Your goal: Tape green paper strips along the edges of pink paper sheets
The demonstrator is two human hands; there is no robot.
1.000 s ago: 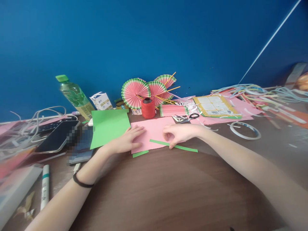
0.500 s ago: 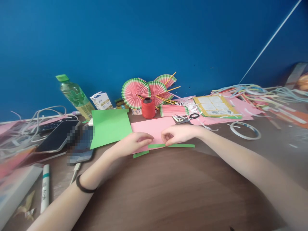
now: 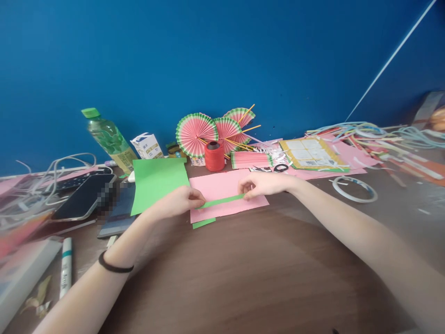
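A narrow green paper strip (image 3: pixel 224 201) stretches between my two hands, above or on a pink sheet of paper (image 3: pixel 225 182). My left hand (image 3: pixel 186 200) pinches the strip's left end. My right hand (image 3: pixel 259 184) has its fingers closed on the right end. Under the pink sheet's lower left corner, another green piece (image 3: pixel 204 223) sticks out. A larger green sheet (image 3: pixel 160 183) lies just left of the pink one. Whether the strip touches the pink paper cannot be made out.
Behind the pink sheet stand a red thread spool (image 3: pixel 214 157) and pleated watermelon-coloured paper fans (image 3: pixel 196 134). Scissors (image 3: pixel 281 168) lie partly behind my right hand. A tape roll (image 3: pixel 354 189) is at right. A tilted bottle (image 3: pixel 109 139), a phone (image 3: pixel 85 197) and a marker (image 3: pixel 66 269) are at left.
The green strip has moved up and left, from the pink sheet's lower edge to over its middle. My left hand has shifted left and now grips the strip's end.
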